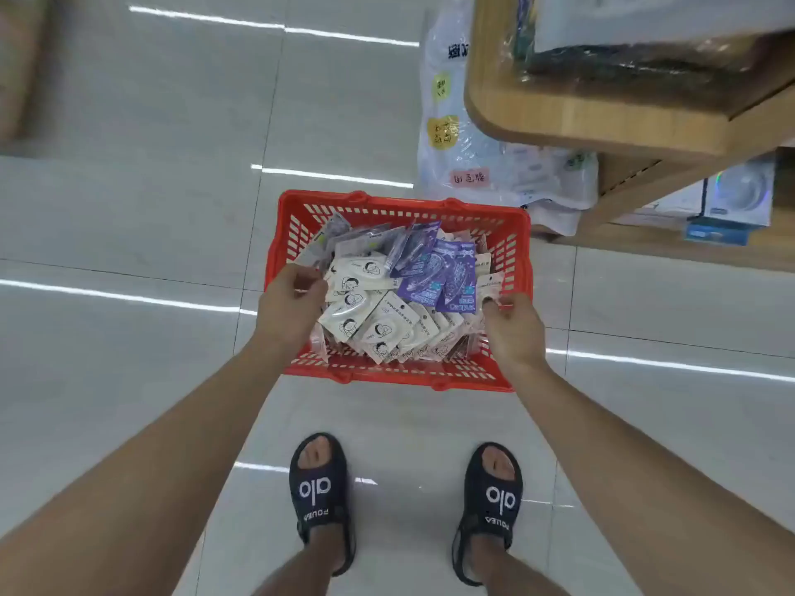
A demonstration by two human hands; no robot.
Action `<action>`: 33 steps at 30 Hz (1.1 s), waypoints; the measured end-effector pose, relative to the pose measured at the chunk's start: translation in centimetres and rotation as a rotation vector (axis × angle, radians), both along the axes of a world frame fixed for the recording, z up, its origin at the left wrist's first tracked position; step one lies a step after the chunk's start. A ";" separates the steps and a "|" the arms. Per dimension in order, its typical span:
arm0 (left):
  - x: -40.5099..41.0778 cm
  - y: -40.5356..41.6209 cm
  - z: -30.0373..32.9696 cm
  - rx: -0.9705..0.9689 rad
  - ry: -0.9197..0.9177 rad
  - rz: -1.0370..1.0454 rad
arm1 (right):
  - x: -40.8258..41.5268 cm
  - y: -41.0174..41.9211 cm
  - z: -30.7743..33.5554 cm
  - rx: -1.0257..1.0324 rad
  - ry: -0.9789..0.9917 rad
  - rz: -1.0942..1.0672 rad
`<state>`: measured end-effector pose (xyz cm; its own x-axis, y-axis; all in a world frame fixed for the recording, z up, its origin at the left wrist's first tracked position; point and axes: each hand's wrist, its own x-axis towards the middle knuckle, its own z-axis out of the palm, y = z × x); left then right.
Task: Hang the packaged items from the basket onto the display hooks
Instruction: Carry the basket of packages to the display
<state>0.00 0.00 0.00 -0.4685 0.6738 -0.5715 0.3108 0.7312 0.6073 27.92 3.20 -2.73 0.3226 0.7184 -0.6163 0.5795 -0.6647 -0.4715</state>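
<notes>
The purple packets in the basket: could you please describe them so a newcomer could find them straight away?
Start at the red basket on the tiled floor, in front of the person's feet. Look at the far right part of its pile, just beyond the right hand. The purple packets lie there; they alone are violet with white lettering, while the neighbouring white packets carry a cartoon drawing.

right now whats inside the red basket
The basket holds a loose pile of white packets and purple packets. Both hands reach in. Its floor and lower packets are covered.
</notes>
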 end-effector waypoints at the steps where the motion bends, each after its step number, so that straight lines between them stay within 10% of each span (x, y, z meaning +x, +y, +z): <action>1: -0.4 0.5 -1.7 -0.002 0.028 0.010 | 0.1 0.6 -1.6 0.031 -0.043 0.030; 9: -5.2 3.4 -11.3 -0.104 0.399 0.024 | 0.9 3.6 -9.1 0.207 -0.419 0.033; 19: -6.4 3.8 -11.5 -0.243 0.135 0.129 | 2.5 4.5 -9.2 -0.099 -0.236 -0.168; 33: -0.3 -2.5 10.6 -0.267 0.162 0.010 | 9.9 -6.1 11.8 -0.071 -0.057 -0.493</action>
